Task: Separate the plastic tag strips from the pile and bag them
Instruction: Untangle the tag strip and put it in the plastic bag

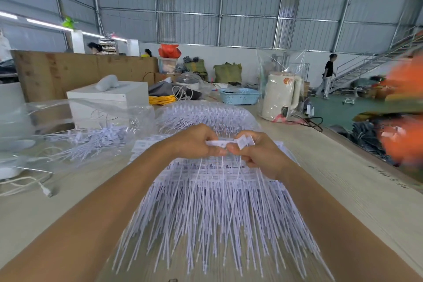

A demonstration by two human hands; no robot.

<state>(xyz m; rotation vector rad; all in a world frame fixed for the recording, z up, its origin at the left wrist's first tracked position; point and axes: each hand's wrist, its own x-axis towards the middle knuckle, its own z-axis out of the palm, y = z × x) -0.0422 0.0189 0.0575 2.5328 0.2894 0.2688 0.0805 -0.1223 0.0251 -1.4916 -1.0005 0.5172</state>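
The separating step looks to be in hand: the left hand (194,142) and right hand (258,155) each pinch one end of a tag strip (223,143), raised just above the pile (212,201) on the worktop (343,190). Next it likely needs pulling free, then carrying left to the clear bag (75,121) already holding strips. Dark writing at the worktop's right edge is unreadable.

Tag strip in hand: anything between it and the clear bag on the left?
Nothing visible. Both the left hand and right hand pinch the tag strip above the pile; the clear bag lies left, across bare table.
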